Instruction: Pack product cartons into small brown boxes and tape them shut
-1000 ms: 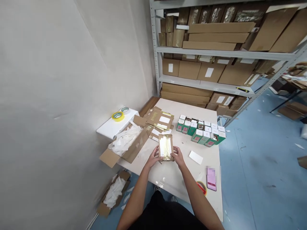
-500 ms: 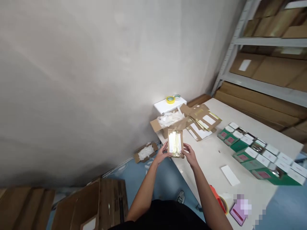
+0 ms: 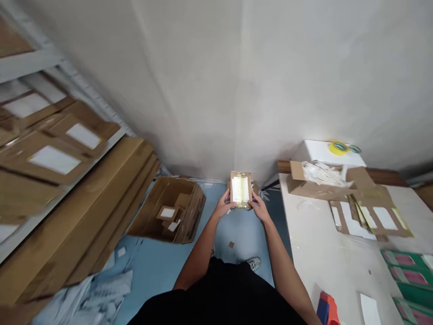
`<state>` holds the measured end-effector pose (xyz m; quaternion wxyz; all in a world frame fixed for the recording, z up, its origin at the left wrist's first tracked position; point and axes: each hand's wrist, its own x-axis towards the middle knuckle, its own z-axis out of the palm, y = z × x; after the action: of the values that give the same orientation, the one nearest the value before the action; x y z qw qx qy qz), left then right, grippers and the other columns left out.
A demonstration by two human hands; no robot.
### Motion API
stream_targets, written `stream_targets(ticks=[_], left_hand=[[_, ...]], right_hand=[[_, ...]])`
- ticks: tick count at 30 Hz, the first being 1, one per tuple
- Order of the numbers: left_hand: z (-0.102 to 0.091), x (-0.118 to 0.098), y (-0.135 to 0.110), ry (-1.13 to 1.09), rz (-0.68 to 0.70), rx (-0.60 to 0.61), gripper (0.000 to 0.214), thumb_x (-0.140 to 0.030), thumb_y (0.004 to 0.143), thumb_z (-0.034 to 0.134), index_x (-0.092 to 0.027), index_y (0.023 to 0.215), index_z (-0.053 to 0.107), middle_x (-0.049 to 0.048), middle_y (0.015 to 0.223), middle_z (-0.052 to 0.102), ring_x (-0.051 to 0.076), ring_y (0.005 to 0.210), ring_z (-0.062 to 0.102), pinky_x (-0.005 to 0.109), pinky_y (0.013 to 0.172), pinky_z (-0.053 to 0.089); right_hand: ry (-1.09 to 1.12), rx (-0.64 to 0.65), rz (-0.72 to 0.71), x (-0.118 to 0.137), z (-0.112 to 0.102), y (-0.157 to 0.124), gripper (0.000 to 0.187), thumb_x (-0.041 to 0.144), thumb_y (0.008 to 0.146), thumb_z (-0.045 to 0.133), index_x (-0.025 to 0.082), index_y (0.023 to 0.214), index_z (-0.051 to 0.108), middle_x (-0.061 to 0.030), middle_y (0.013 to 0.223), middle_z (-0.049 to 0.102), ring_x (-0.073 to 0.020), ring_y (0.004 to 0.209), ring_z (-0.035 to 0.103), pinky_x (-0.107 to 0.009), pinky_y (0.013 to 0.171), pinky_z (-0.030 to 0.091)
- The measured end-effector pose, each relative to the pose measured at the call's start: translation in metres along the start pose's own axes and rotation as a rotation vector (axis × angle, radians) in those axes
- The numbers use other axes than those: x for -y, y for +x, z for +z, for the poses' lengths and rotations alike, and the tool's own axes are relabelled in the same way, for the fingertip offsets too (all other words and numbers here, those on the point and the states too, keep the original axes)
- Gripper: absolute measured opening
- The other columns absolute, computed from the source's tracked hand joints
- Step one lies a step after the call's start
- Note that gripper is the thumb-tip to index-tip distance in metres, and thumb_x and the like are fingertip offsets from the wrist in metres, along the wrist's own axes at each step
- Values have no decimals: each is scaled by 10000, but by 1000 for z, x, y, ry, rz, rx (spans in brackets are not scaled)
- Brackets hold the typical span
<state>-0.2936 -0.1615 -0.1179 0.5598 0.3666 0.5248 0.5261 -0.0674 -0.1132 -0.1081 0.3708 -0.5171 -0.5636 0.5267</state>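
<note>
Between both hands, out in front of my body and above the blue floor, is a small cardboard box (image 3: 241,189) with a white label and shiny clear tape across its upper face. My left hand (image 3: 223,205) grips its left side, thumb on the near edge. Opposite, my right hand (image 3: 259,207) clasps the right side in the same way. The fingers under the box are hidden. Left of my hands a large open carton (image 3: 152,198) lies on the floor, with several small labelled boxes (image 3: 167,213) inside it.
A white table (image 3: 301,225) on the right carries flattened cardboard (image 3: 389,203), an open box of white paper (image 3: 297,180), green boxes (image 3: 412,289) and a red-and-blue tape dispenser (image 3: 327,309). Shelving (image 3: 111,140) with cartons stands left. White plastic bags (image 3: 98,293) lie on the floor.
My view has swung left, away from the table towards the open carton and the left shelving. The small cardboard box stays held in both hands and turns along with me.
</note>
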Motion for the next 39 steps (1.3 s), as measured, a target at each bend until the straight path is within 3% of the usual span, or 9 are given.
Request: stream_targets(ticks=[7,12,16,19,23,28,30,34,39], left_hand=[[-158,19,-64,-65,-46,-336,902,-306,738,821,-218,1569,481,121,1594,496,339,1460,481,457,1194,412],[-243,30,-106,-61,-138,-541,779,-356,816,776,-198,1536,524,138,1542,556,354,1424,520,481,1175,428],[-295,16,-114,-54,-75,-678,820,-408,871,743,-252,1605,413,99,1641,433,322,1503,424,450,1217,378],[-329,-11,-111,94,-23,-873,879,-419,878,741,-312,1642,319,35,1745,190,291,1604,197,425,1283,257],[-355,-43,-110,164,112,-942,744,-374,943,652,-305,1623,359,25,1735,240,288,1571,293,409,1252,328],[-352,-46,-113,155,68,-1083,604,-299,947,596,-274,1540,487,72,1677,370,295,1440,490,412,1195,409],[-341,-41,-109,160,24,-1101,574,-269,948,569,-274,1519,504,79,1611,468,274,1399,531,405,1180,424],[-309,-41,-86,185,38,-1005,518,-257,951,555,-257,1469,555,98,1501,578,270,1359,564,413,1159,443],[-255,-52,-43,175,150,-706,561,-371,935,637,-244,1476,557,122,1502,573,286,1386,540,414,1143,459]], right_hand=[[16,229,90,-23,193,10,564,528,713,722,182,1157,693,-98,1046,775,-269,925,691,-432,885,571],[-102,436,191,-22,308,9,401,486,718,674,200,998,705,-90,945,787,-293,892,721,-414,824,583],[-70,511,71,13,380,29,509,493,775,635,214,1194,708,-107,1279,738,-315,1200,673,-446,1025,538],[-49,404,-32,47,415,48,656,514,827,618,247,1425,595,-75,1555,548,-293,1451,489,-471,1190,410],[4,370,-131,79,422,58,673,501,861,641,253,1480,552,-87,1559,543,-282,1447,497,-493,1210,385],[32,334,-146,84,385,50,544,512,864,669,242,1336,668,-105,1358,702,-291,1308,620,-510,1151,457],[36,291,-147,82,367,46,512,515,864,670,241,1296,687,-105,1334,716,-291,1276,641,-508,1136,471],[22,212,-142,79,330,44,473,507,881,652,230,1262,703,-118,1329,718,-289,1256,653,-487,1116,487],[37,102,-145,76,280,44,501,533,885,647,230,1281,698,-124,1338,712,-293,1264,644,-476,1091,501]])
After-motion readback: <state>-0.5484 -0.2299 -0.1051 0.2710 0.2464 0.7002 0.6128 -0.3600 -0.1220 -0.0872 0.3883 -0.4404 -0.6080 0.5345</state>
